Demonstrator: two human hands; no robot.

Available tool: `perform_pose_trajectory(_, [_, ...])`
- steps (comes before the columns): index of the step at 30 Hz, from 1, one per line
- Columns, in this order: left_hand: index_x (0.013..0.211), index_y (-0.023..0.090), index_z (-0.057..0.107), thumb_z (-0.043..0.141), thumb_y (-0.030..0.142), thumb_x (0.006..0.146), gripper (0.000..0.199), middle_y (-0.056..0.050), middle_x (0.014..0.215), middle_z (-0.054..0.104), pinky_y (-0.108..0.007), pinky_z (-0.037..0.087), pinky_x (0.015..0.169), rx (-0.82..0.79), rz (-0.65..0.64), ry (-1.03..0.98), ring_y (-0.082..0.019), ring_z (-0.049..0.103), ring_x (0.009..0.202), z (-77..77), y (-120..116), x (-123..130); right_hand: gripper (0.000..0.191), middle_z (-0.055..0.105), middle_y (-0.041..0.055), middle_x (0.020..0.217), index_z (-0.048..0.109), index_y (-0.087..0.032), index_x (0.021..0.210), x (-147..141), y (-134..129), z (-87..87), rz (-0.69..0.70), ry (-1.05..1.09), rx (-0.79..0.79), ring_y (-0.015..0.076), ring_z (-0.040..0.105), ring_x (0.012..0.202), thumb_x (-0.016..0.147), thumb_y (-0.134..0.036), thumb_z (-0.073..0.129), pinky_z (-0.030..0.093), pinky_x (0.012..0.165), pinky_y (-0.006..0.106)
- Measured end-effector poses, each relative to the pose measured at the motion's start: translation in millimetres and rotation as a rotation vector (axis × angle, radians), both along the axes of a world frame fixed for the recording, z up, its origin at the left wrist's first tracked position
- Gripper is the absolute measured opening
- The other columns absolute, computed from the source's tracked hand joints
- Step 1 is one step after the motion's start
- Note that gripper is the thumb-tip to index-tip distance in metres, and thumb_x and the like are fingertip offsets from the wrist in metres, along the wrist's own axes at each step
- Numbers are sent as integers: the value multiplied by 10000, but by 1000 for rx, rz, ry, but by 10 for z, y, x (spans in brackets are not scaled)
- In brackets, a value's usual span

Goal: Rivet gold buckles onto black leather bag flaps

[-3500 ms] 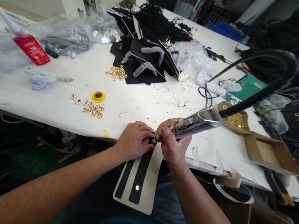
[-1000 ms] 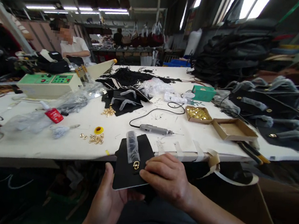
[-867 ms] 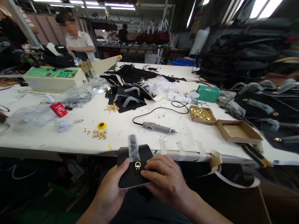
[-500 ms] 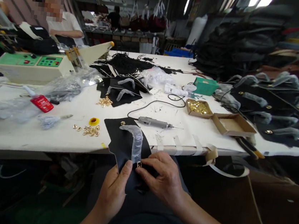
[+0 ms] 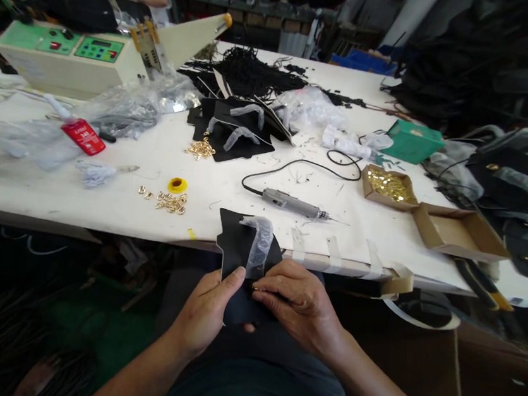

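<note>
My left hand (image 5: 203, 309) grips a black leather-like panel (image 5: 235, 245) near the table's front edge, its thumb flat on top and a fingertip showing beneath. A curved handle in clear plastic wrap (image 5: 261, 245) lies on that panel. At the handle's near end, my right hand (image 5: 302, 301) is closed in a pinch on a small gold metal fitting (image 5: 256, 288), mostly hidden by the fingers. Loose gold fittings (image 5: 172, 202) lie on the table beyond my left hand, beside a yellow ring-shaped roll (image 5: 177, 185). A grey electric screwdriver (image 5: 292, 204) rests beyond the panel.
On the white table (image 5: 227, 184) are a red bottle (image 5: 83, 136), a box of gold pieces (image 5: 390, 187), an open cardboard box (image 5: 460, 232), pliers (image 5: 483, 283) and a green box (image 5: 414, 142). More black panels (image 5: 238, 133) lie farther back. A control machine (image 5: 76, 62) stands at left.
My view has tipped downward. The panel is tilted more and drawn nearer, its far end now close to the table edge. My right fingers have closed further over the gold fitting, covering most of it.
</note>
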State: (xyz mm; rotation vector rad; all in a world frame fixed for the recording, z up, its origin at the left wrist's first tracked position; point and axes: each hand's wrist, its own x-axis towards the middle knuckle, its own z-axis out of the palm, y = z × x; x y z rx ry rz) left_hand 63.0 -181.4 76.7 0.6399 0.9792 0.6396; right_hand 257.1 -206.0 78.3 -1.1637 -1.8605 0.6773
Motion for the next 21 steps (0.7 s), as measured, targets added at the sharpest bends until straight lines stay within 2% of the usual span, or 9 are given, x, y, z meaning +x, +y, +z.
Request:
perform_pose_trajectory(7, [1168,87,757,807,437,866,465,-140,978,796,-328,669,624,-91,71,-96,-256,763,817,28,17,93,70,750,22,910,788,-218,1004,107,73,23,89,-87,60,156,669,845,993,-230,720,484,803,324])
perform_pose_trajectory(10, [1211,101,742,800,401,876,454,-142,1017,802,-348,676,644,-119,94,-116,-271,775,849,37,25,118,115,736,33,929,790,-231,1063,124,23,15,34,-131,114,171,666,850,972,-291,755,477,803,351])
perform_pose_trajectory(13, [1232,101,732,777,409,900,454,-148,1055,805,-364,680,682,-81,101,-133,-279,782,876,39,40,112,329,727,55,1021,770,-263,1192,161,-82,13,-46,-114,127,209,670,932,894,-386,836,507,842,380])
perform_pose_trajectory(15, [1226,100,733,769,419,908,451,-151,1063,809,-377,679,708,-53,110,-117,-288,787,888,40,43,100,416,719,76,1113,754,-273,1233,205,-147,12,-166,-31,95,243,668,1031,856,-409,866,531,898,401])
perform_pose_trajectory(18, [1227,107,741,757,448,917,461,-154,1060,818,-417,673,778,-13,70,-91,-309,795,907,51,13,84,426,716,87,1145,747,-253,1217,273,-189,12,-438,180,-109,255,677,1042,852,-444,854,553,909,397])
perform_pose_trajectory(19, [1238,110,742,754,453,920,467,-158,1072,819,-436,665,829,3,29,-105,-320,795,942,58,-6,80,415,728,80,1101,748,-239,1197,289,-189,14,-467,268,-234,245,687,989,863,-469,835,562,871,380])
perform_pose_trajectory(21, [1271,119,740,760,437,920,474,-163,1129,813,-465,624,961,26,-48,-158,-340,775,1064,76,-40,72,376,737,50,952,760,-207,1084,302,-186,25,-393,444,-481,209,681,839,882,-522,793,561,753,328])
